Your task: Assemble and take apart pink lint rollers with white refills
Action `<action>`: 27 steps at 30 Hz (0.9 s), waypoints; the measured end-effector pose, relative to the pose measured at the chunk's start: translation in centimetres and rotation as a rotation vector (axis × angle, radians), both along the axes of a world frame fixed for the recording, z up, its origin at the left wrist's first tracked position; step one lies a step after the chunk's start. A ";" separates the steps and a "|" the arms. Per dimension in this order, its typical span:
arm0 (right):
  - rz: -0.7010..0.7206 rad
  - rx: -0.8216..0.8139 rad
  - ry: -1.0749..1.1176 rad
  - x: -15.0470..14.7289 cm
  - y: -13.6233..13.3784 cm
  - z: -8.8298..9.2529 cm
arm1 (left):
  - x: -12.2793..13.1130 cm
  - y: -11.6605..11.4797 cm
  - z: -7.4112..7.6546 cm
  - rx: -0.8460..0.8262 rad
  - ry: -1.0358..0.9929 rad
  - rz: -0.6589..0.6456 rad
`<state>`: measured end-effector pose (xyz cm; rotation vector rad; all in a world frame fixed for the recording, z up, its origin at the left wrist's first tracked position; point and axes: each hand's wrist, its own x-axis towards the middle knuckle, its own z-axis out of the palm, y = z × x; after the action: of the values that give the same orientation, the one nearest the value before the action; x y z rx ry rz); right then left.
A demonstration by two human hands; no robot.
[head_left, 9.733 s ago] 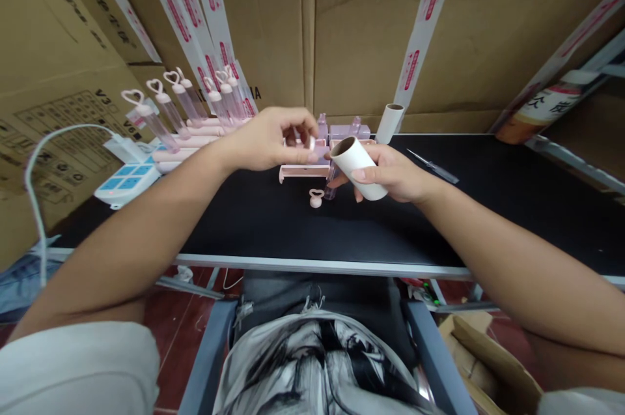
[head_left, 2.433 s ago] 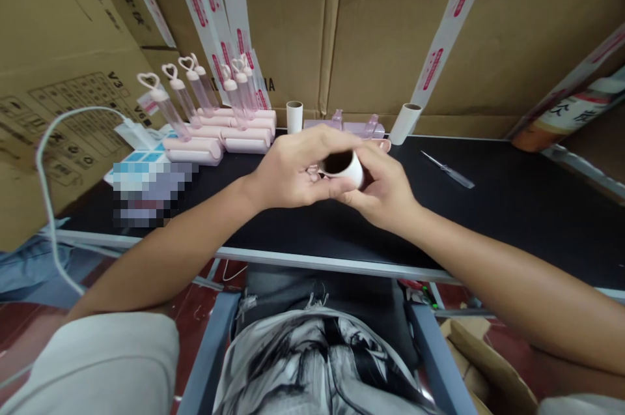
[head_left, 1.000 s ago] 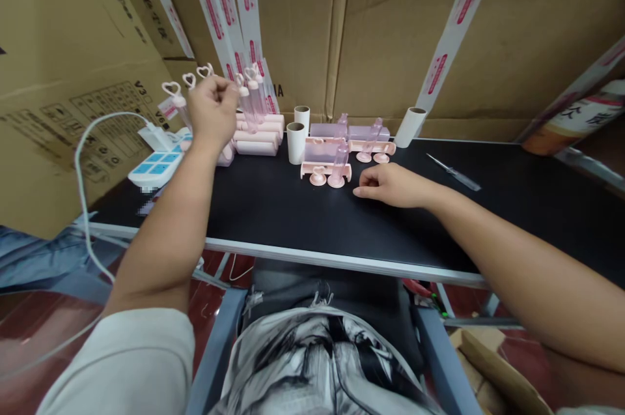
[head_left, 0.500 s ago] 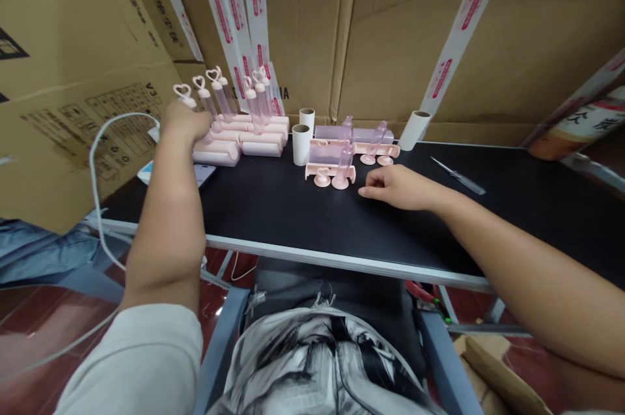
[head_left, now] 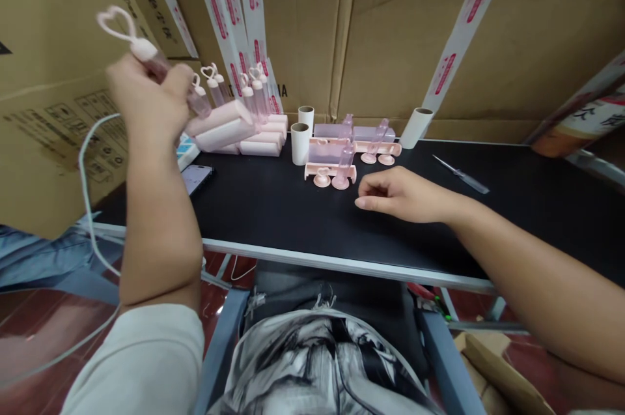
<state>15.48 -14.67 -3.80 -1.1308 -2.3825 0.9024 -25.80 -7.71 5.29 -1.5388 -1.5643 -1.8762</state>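
My left hand (head_left: 149,92) is raised at the left, closed on a clear pink tube with a heart-topped cap (head_left: 145,50). A pink holder (head_left: 222,125) hangs tilted beside that hand; whether the fingers touch it is unclear. More heart-capped tubes (head_left: 248,92) stand in pink holders behind. My right hand (head_left: 398,195) rests on the black table with curled fingers, and what they hold, if anything, is hidden. Left of it, a pink holder piece (head_left: 311,171) lies with a heart-marked disc (head_left: 322,178) and an upright clear pink tube (head_left: 344,167).
White cardboard-like tubes (head_left: 300,144) stand mid-table, and another (head_left: 415,128) leans farther right. A screwdriver (head_left: 469,179) lies on the right. At the left are a phone (head_left: 198,177) and a white cable (head_left: 85,187). Cardboard (head_left: 415,30) walls the back.
My left hand has risen and moved left with the heart-capped tube, and a pink holder beside it is now lifted and tilted. My right hand has shifted slightly toward me.
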 end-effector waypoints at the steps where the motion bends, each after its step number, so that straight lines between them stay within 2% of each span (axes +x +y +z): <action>1: 0.018 -0.011 0.079 -0.4 -0.3 -0.2 | 1.1 -0.8 0.0 0.023 -0.077 -0.172; 3: 0.033 -0.005 0.253 -1.3 -0.7 -1.0 | 3.8 -2.2 -0.4 0.009 -0.216 -0.469; 4: 0.028 0.017 0.338 -1.8 -0.9 -1.4 | 5.3 -2.9 -0.7 -0.065 -0.231 -0.603; 5: 0.016 0.056 0.417 -2.2 -1.0 -1.8 | 6.8 -3.5 -1.0 -0.089 -0.249 -0.676; 8: -0.051 0.230 0.619 -3.1 -1.1 -2.4 | 11.1 -4.9 -2.4 -0.205 -0.298 -0.833; 10: -0.147 0.346 0.727 -3.2 -1.0 -2.3 | 13.3 -5.4 -3.5 -0.299 -0.252 -0.905; 14: -0.289 0.451 0.745 -2.9 -0.8 -1.2 | 15.8 -5.8 -5.6 -0.377 -0.160 -1.090; 16: -0.292 0.465 0.732 -2.6 -0.7 -0.5 | 16.2 -5.7 -6.2 -0.376 -0.075 -1.110; 19: -0.296 0.517 0.783 -1.5 -0.2 0.4 | 15.7 -5.1 -6.3 -0.316 -0.045 -1.056; 24: -0.254 0.570 0.842 4.0 2.5 2.1 | 12.8 -2.1 -5.6 -0.208 -0.353 -1.057; 27: -0.311 0.375 0.559 7.3 4.4 2.3 | 10.8 0.4 -5.9 -0.232 -0.456 -1.056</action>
<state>22.82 -10.26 -1.54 -0.9147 -1.7628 0.5411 -14.97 -7.30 -0.56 -2.4951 -1.2055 -2.8011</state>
